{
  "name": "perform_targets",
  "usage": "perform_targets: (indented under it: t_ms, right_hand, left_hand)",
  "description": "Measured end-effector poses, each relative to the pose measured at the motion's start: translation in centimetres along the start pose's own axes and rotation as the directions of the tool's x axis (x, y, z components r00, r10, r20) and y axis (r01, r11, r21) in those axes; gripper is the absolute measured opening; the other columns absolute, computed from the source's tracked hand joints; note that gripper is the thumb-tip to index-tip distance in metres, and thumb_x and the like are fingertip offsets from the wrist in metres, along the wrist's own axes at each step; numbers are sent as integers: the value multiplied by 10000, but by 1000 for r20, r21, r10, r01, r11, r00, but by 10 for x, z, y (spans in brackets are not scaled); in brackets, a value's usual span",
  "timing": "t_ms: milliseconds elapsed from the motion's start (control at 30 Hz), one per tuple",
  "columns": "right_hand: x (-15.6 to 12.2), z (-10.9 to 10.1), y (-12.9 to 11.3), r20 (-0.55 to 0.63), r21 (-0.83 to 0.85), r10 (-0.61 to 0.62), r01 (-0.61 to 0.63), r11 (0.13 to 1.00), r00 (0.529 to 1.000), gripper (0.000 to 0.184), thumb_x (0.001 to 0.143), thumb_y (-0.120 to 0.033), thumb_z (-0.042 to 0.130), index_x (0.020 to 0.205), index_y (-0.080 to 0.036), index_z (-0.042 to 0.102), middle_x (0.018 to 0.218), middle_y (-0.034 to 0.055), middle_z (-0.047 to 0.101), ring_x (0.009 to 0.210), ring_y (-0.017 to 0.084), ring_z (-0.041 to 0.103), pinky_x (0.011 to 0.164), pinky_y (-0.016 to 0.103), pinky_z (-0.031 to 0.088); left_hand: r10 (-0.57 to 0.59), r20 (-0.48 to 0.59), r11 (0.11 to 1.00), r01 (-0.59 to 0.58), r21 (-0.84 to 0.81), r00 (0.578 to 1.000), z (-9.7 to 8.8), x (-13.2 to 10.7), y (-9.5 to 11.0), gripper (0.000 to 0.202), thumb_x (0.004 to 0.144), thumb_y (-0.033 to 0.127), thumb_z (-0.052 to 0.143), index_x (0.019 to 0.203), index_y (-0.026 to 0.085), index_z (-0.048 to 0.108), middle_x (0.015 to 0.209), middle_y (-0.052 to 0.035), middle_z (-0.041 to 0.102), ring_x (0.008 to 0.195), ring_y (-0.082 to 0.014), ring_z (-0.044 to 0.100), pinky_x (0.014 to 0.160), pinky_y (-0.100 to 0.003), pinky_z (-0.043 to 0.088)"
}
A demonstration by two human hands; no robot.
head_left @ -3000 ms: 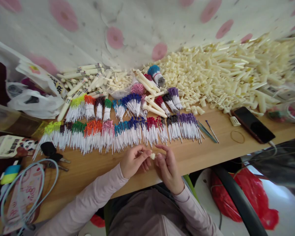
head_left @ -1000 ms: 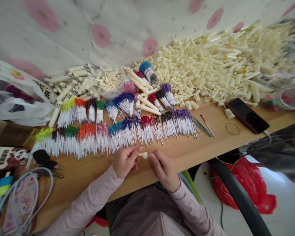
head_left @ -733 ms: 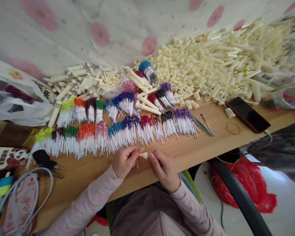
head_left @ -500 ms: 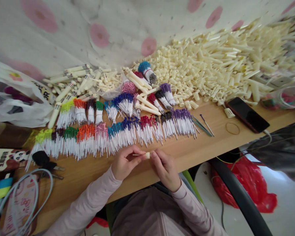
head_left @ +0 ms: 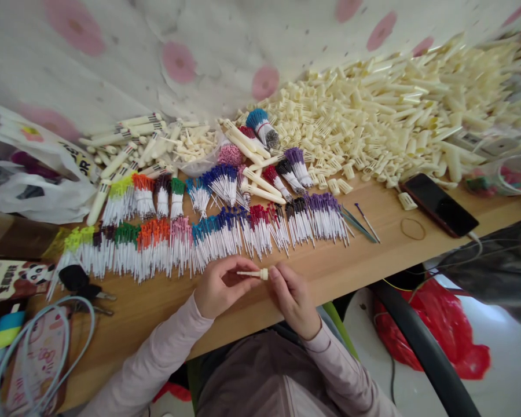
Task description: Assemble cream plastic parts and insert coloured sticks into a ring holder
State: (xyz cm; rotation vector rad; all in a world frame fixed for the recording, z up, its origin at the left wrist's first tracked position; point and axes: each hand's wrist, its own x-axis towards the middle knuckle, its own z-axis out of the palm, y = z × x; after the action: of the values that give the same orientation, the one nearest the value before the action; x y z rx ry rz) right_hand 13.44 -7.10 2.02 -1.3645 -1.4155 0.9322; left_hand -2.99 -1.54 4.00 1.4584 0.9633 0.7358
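Note:
In the middle foreground my left hand (head_left: 221,286) pinches a small cream plastic pen part (head_left: 260,274) between thumb and index finger. The piece has a ribbed, collar-like head and a thin stem that points left. At the head end, my right hand (head_left: 296,298) is closed, thumb against curled fingers, its tips up against the part. Just beyond the hands lies a long row of pen refills (head_left: 211,240) with white tubes and coloured tops, sorted by colour. Behind it sit bundled refills (head_left: 223,184) and several cream pen barrels (head_left: 263,194).
A large heap of cream pen parts (head_left: 373,116) covers the back right. To the right are a phone (head_left: 440,204) with a cable, a rubber band (head_left: 413,229), tweezers (head_left: 359,226) and a single refill (head_left: 367,222). Keys (head_left: 91,294) and a plastic bag (head_left: 39,174) lie left.
The cream pen part has shifted slightly right, and its thin stem now shows more clearly between my left fingers. Both hands stay almost in place.

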Motion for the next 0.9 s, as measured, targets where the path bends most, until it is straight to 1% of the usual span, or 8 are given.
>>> perform_targets:
  t_ms: [100,167,300,367,500,667,800,900]
  right_hand:
    - [0,0,0,13,11,-2,1,1000,1000,351,990,-303,372,652,-213,335,575,-55,328,517,98,358,513,237,287]
    - [-1,0,0,22,7,-3,3,1000,1000,354,991,-308,372,652,-212,339,574,-56,326,515,98,358,516,237,289]
    - [-1,0,-1,8,-6,-2,2,1000,1000,364,992,-327,363,648,-212,335,572,-55,327,518,100,360,517,239,290]
    - [-1,0,-1,7,-3,1,-1,1000,1000,365,993,-333,361,649,-212,339,574,-54,332,519,100,363,517,237,295]
    - [-1,0,-1,12,-3,-7,7,1000,1000,365,991,-336,365,649,-212,343,570,-54,327,512,100,354,507,235,292]
    - [-2,1,0,-3,-8,-17,17,1000,1000,358,993,-315,367,652,-212,331,577,-54,326,521,100,357,517,237,289]
    - [-2,2,2,18,-8,-31,31,999,999,353,990,-308,377,653,-214,331,576,-56,325,517,101,356,515,237,282]
    - [-2,2,2,23,-14,-44,44,999,999,350,990,-307,378,655,-214,334,580,-57,323,522,104,358,521,238,283]
  left_hand:
    - [-135,134,990,141,-30,982,-1,1,1,305,850,447,599,863,147,652,677,-51,700,477,-123,620,428,-206,509]
    - [-126,118,992,125,18,985,-1,1,1,313,885,421,551,765,149,647,610,-39,677,451,-114,603,435,-203,500]
    - [20,-4,999,-20,36,1000,-1,1,2,227,758,307,723,929,171,662,918,-82,715,819,-184,692,668,-251,576]
    - [-53,72,998,55,-17,996,-2,0,2,264,791,360,685,967,167,646,879,-78,714,717,-169,693,564,-230,566]
    - [-133,164,991,127,45,978,-2,0,0,395,915,440,481,673,164,627,551,-21,642,418,-106,579,416,-194,477]
    - [-15,36,999,13,50,999,-3,2,1,264,730,365,741,894,171,668,866,-70,720,759,-177,692,628,-245,566]
    - [-200,191,977,210,-34,961,-3,1,2,394,850,521,556,747,152,646,616,-49,677,440,-126,602,381,-205,472]
    - [-167,120,986,165,31,979,-1,0,2,386,849,493,577,684,152,650,562,-37,661,432,-121,592,416,-211,482]
